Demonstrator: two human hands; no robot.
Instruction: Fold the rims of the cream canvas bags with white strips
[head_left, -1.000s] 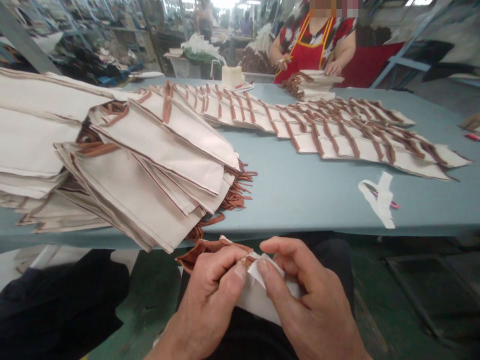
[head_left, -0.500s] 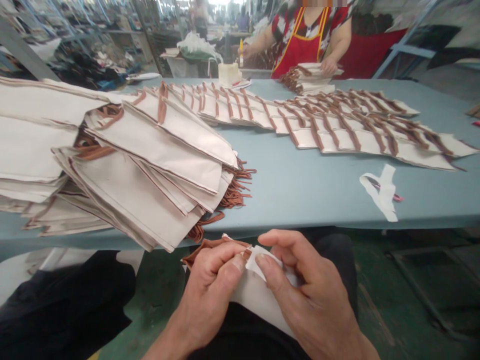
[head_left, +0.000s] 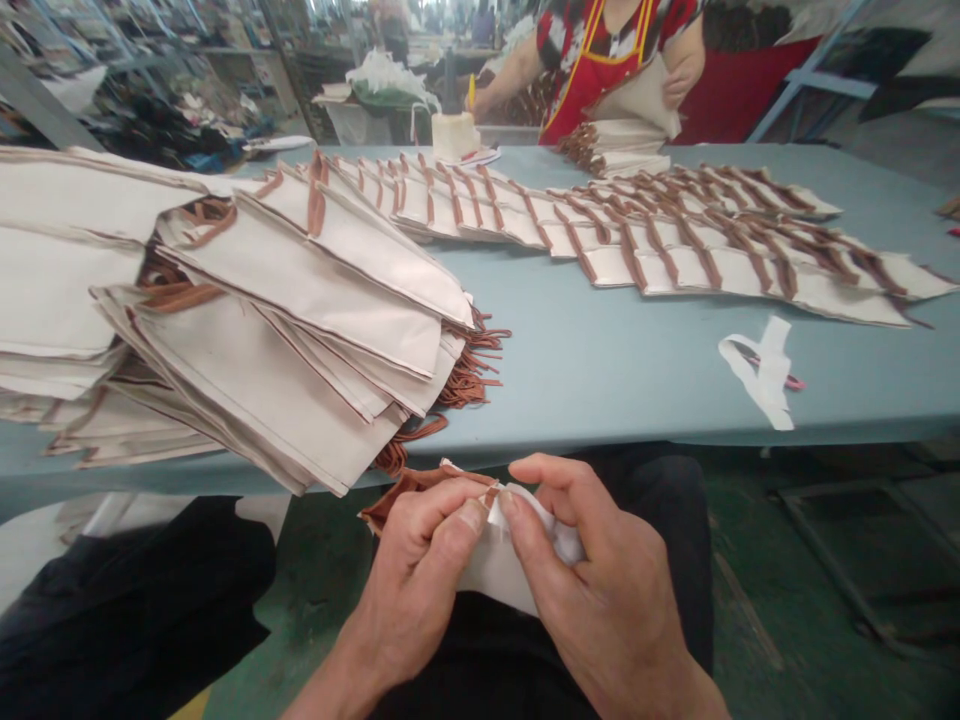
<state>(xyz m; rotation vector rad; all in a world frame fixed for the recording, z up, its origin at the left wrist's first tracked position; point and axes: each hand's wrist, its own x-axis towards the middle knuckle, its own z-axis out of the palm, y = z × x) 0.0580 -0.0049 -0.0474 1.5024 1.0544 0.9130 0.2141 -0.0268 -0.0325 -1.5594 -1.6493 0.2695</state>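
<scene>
Cluttered workshop (head_left: pixel 225 70), blue-grey table (head_left: pixel 592 375), hands (head_left: pixel 424 560) pinching pale cloth (head_left: pixel 491 572)

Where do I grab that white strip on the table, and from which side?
Probably pinch the white strip by its near end, from the near edge of the table. That end points toward us, while the left part curls in a loop and something pink pokes out.

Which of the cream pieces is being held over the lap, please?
The piece between the left hand and the right hand; those in the pile and rows lie on the table, touched by neither hand.
</scene>
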